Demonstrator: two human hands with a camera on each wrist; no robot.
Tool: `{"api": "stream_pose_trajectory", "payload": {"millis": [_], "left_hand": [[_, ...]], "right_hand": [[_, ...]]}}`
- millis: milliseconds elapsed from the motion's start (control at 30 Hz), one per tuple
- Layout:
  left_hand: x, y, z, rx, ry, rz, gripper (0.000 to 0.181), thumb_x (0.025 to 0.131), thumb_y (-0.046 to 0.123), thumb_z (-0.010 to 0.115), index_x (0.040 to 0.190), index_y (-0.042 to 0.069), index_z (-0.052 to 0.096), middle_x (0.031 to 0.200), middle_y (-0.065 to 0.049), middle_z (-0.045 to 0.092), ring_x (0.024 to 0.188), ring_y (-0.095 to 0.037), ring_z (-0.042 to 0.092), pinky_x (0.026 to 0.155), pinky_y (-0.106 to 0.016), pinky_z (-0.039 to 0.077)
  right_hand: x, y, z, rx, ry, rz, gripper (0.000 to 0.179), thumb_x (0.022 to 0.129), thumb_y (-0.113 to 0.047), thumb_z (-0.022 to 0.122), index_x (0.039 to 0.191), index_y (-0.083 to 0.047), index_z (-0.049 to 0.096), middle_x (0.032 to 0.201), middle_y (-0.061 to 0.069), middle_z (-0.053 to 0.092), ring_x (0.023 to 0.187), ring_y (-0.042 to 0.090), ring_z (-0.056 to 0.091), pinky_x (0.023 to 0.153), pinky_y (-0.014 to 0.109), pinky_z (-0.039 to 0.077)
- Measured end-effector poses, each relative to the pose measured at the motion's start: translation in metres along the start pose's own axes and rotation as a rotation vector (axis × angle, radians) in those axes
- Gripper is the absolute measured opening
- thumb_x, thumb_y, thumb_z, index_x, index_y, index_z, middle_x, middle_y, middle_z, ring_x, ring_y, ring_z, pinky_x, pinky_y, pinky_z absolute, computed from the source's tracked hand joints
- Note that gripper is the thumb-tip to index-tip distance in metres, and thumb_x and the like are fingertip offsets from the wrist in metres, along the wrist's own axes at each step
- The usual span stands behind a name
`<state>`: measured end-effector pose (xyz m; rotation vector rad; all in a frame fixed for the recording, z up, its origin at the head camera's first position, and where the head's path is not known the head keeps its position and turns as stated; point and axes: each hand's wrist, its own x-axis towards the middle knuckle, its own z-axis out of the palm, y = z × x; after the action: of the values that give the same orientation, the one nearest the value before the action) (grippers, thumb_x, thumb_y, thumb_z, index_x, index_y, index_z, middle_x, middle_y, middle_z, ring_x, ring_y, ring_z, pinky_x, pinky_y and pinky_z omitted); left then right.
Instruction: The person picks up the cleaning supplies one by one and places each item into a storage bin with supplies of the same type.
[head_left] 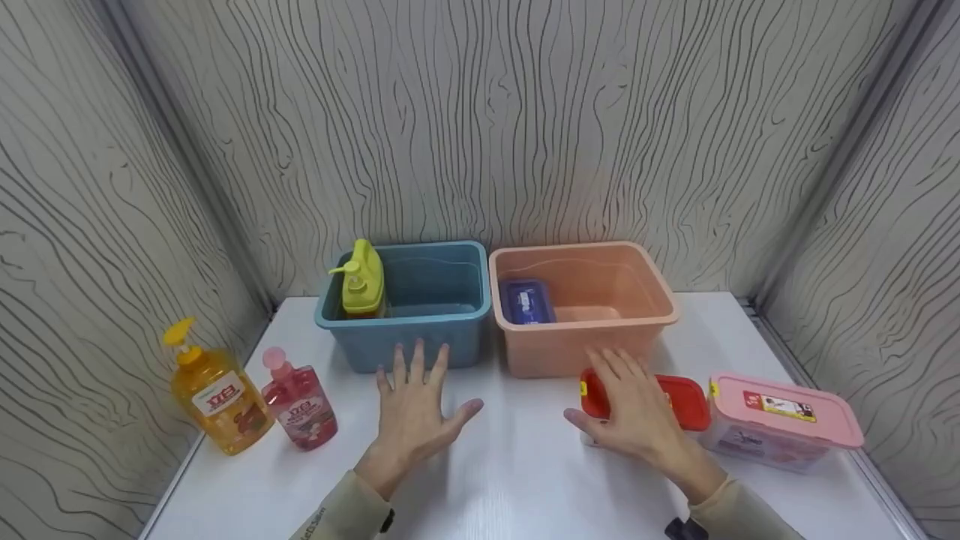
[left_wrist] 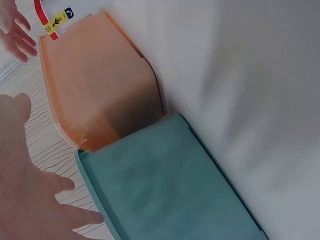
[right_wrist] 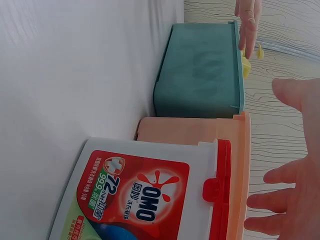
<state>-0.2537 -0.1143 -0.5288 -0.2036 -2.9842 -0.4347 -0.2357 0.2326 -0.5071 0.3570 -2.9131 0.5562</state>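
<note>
My left hand (head_left: 412,416) is spread above the table in front of the blue bin (head_left: 405,345), fingers straight, holding nothing. Over the red-lidded OMO laundry box (head_left: 688,403) hovers my right hand (head_left: 641,412), its fingers extended and thumb out. In the right wrist view, that hand (right_wrist: 295,170) appears apart from the lid of the OMO box (right_wrist: 150,195), which stands before the salmon bin (head_left: 577,356). Part of the red lid is hidden under the hand in the head view. A pink-lidded box (head_left: 784,420) sits right of it.
Inside the blue bin stands a yellow-green pump bottle (head_left: 364,289). The salmon bin holds a dark blue box (head_left: 528,302). At the left are an orange pump bottle (head_left: 225,409) and a pink pump bottle (head_left: 302,409). Patterned panels (head_left: 480,120) enclose the back and sides.
</note>
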Motion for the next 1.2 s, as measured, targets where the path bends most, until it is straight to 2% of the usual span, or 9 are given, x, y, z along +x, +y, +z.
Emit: {"api": "stream_pose_trajectory", "payload": {"millis": [267, 467, 600, 900, 1200], "left_hand": [[0.002, 0.004, -0.003, 0.01, -0.018, -0.001, 0.108, 0.095, 0.093, 0.049, 0.177, 0.024, 0.038, 0.183, -0.021, 0.037, 0.172, -0.054, 0.027, 0.135, -0.08, 0.026], [0.003, 0.004, -0.003, -0.004, -0.015, 0.019, 0.098, 0.099, 0.083, 0.056, 0.171, 0.018, 0.047, 0.177, -0.022, 0.048, 0.168, -0.052, 0.037, 0.134, -0.075, 0.034], [0.003, 0.006, -0.005, -0.019, 0.018, 0.05, 0.087, 0.102, 0.074, 0.062, 0.165, 0.014, 0.056, 0.169, -0.021, 0.056, 0.162, -0.051, 0.046, 0.131, -0.073, 0.04], [0.009, 0.012, -0.008, -0.029, 0.037, 0.113, 0.077, 0.104, 0.067, 0.065, 0.156, 0.01, 0.065, 0.157, -0.017, 0.069, 0.149, -0.043, 0.059, 0.125, -0.066, 0.051], [0.015, 0.018, -0.012, -0.046, 0.062, 0.164, 0.067, 0.106, 0.062, 0.068, 0.147, 0.01, 0.072, 0.148, -0.014, 0.075, 0.137, -0.037, 0.068, 0.117, -0.06, 0.059]], "right_hand": [[0.0, 0.004, -0.007, 0.04, -0.007, 0.014, 0.103, 0.086, -0.064, 0.087, 0.17, -0.018, 0.048, 0.173, 0.013, 0.056, 0.158, 0.045, 0.053, 0.12, 0.074, 0.052], [-0.001, 0.006, -0.012, 0.066, -0.007, 0.013, 0.094, 0.087, -0.057, 0.09, 0.166, -0.019, 0.054, 0.164, 0.01, 0.064, 0.148, 0.041, 0.061, 0.112, 0.07, 0.06], [-0.002, 0.01, -0.016, 0.087, 0.003, 0.011, 0.086, 0.087, -0.051, 0.092, 0.161, -0.022, 0.06, 0.159, 0.007, 0.068, 0.143, 0.037, 0.065, 0.11, 0.066, 0.062], [-0.006, 0.02, -0.031, 0.138, -0.032, 0.037, 0.075, 0.092, -0.055, 0.088, 0.156, -0.022, 0.067, 0.153, 0.006, 0.073, 0.137, 0.034, 0.07, 0.111, 0.066, 0.062], [-0.007, 0.028, -0.041, 0.177, -0.042, 0.037, 0.067, 0.094, -0.048, 0.088, 0.153, -0.022, 0.069, 0.148, 0.005, 0.077, 0.133, 0.035, 0.074, 0.109, 0.067, 0.062]]}}
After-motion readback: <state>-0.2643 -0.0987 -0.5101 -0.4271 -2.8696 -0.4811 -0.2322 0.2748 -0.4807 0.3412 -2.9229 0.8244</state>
